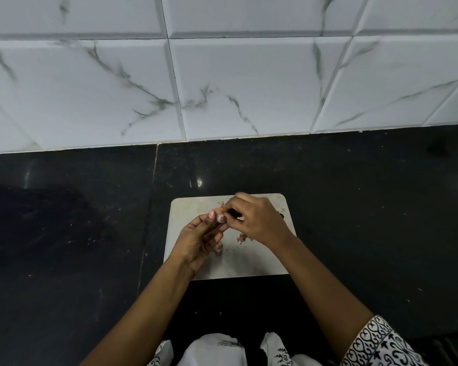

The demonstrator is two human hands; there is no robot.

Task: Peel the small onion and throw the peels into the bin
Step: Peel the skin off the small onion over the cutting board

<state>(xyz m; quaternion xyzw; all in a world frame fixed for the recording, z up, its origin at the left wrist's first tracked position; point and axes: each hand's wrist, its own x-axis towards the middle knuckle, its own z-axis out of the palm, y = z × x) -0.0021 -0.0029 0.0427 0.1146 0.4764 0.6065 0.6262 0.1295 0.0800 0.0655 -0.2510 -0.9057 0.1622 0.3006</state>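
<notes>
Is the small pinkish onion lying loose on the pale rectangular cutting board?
No: the left hand pinches the small pinkish onion above the pale rectangular cutting board while the right hand picks at it.

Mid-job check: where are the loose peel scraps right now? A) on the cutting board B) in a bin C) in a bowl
A: peel scraps lie on the cutting board, under the left hand holding the onion and the right hand pinching at it; no bin is in view.
</notes>
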